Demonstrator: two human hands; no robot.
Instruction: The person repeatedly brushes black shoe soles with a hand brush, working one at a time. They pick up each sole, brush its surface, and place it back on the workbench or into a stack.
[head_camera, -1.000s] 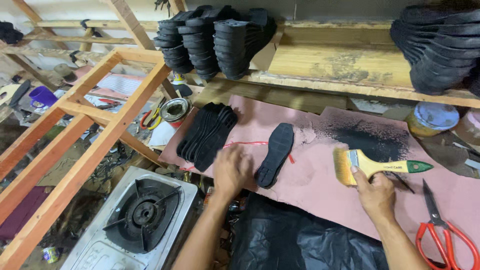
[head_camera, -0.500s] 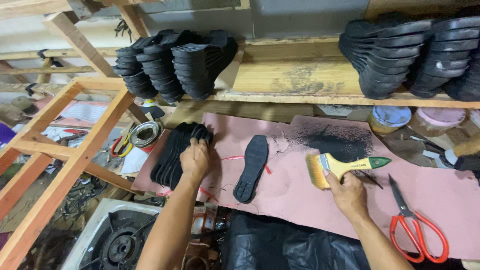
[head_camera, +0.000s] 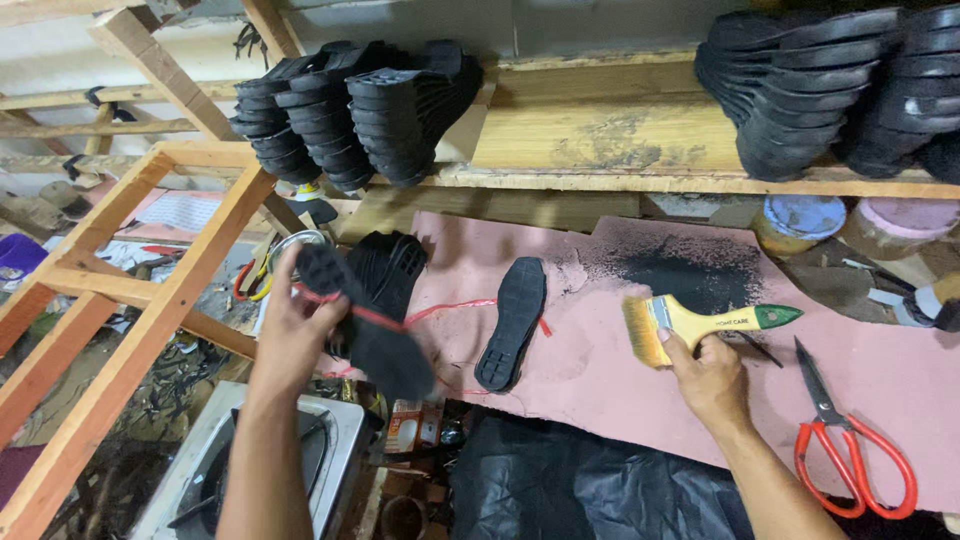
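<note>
At nine o'clock, the left hand (head_camera: 290, 335) closes its grip around one black shoe sole (head_camera: 365, 325), lifted above a stack of soles (head_camera: 390, 270). At centre, one sole (head_camera: 512, 322) lies flat on the pink counter (head_camera: 620, 380). At three o'clock, the right hand (head_camera: 712, 375) clasps one paintbrush (head_camera: 700, 322). One pair of red scissors (head_camera: 845, 440) lies at four o'clock.

left hand (head_camera: 290, 335) now off the stack (head_camera: 385, 275), a black sole (head_camera: 365, 320) lifted in its grip
</note>
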